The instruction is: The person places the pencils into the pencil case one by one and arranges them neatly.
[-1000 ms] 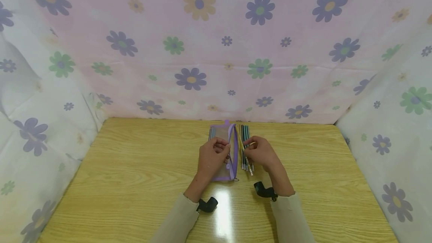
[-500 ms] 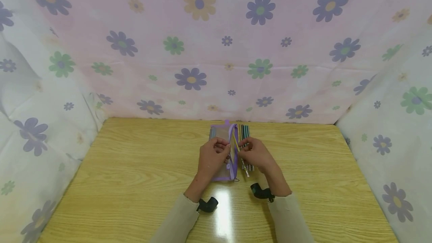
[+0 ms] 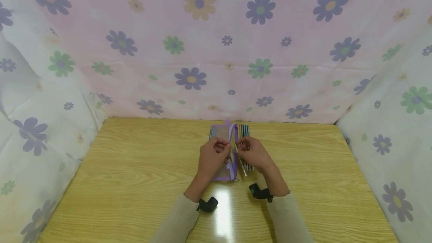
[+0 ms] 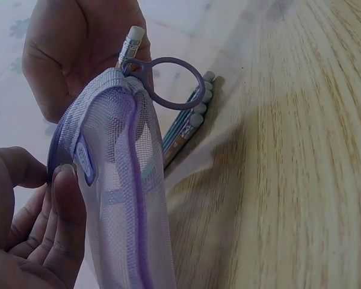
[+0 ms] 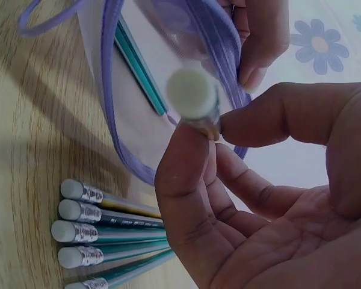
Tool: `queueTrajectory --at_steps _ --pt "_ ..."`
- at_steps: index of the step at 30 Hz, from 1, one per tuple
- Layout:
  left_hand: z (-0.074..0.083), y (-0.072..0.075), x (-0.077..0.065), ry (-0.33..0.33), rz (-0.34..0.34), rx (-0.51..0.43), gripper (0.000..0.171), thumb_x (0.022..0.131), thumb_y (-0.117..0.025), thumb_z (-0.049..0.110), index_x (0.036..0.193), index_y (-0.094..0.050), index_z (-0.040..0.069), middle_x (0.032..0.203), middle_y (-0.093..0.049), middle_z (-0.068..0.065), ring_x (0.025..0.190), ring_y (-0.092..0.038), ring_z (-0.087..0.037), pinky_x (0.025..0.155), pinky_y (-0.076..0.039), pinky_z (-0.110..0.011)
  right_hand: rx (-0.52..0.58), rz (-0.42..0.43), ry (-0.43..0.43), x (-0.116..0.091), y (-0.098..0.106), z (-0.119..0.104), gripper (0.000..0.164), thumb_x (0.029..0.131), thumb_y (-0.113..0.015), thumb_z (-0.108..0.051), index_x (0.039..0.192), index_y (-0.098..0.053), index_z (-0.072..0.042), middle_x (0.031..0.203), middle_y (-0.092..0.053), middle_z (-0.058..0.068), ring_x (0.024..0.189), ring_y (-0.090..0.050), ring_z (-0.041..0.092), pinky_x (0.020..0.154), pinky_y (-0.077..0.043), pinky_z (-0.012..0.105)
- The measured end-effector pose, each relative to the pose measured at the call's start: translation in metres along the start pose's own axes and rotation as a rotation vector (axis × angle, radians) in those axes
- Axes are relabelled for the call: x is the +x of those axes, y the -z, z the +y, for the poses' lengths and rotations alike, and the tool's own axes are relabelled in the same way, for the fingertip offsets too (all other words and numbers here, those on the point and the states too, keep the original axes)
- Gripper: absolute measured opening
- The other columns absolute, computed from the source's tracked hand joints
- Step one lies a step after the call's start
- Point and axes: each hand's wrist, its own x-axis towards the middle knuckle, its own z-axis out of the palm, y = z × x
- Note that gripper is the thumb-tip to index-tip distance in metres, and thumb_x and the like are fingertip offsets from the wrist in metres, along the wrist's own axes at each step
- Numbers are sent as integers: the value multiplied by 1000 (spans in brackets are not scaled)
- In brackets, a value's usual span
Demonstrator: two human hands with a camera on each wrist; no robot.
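A purple-edged mesh pencil case (image 3: 220, 132) lies on the table with its zipped mouth spread open. My left hand (image 3: 212, 156) pinches one edge of that mouth between thumb and fingers. Between the thumb and fingers of my right hand (image 3: 255, 155) is a yellow pencil (image 5: 192, 96), held near its white eraser end. Its front part slants into the case's mouth; the tip is hidden. A teal pencil (image 5: 139, 69) shows inside the case in the right wrist view. Just right of the case, several eraser-tipped pencils (image 5: 84, 232) lie side by side, partly under my right hand.
The wood-grain table (image 3: 135, 183) stretches out on both sides of the case. Flower-printed cloth (image 3: 216, 55) stands behind and at both sides. A ring pull (image 4: 198, 78) hangs at the near end of the zip. Black wrist cameras (image 3: 208, 204) sit below both hands.
My right hand has moved left with the yellow pencil, from above the pencil row to the case's mouth, and the pencil's front now reaches in. My left hand has stayed in place.
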Motion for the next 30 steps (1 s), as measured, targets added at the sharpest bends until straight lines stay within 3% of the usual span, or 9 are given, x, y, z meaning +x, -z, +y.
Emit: queueTrajectory --at_steps 8,13,22,30 --pt "-4 2 0 -20 -12 18 5 97 -77 8 101 -74 6 87 -75 -11 66 -74 -28 55 -64 -35 17 0 21 2 -4 1 39 96 -59 7 135 -57 5 105 -62 20 71 -55 21 58 -50 29" --pt "-4 2 1 -19 -26 4 4 98 -76 6 101 -74 5 87 -74 -12 66 -74 -29 55 -65 -37 11 31 27 2 -9 -3 40 95 -59 7 134 -58 4 107 -63 23 75 -57 20 59 -50 28" --pt "-3 3 1 0 -34 -8 5 98 -75 6 102 -74 4 87 -74 -11 63 -73 -20 55 -65 -34 27 186 0 5 -23 -3 44 88 -61 9 133 -59 6 107 -62 22 83 -58 21 63 -50 27" --pt "-3 4 1 -2 -26 7 5 98 -75 9 101 -74 5 87 -74 -10 62 -73 -19 55 -64 -34 -6 216 -8 7 -34 -1 42 91 -63 4 133 -58 3 108 -62 19 85 -60 21 64 -52 28"
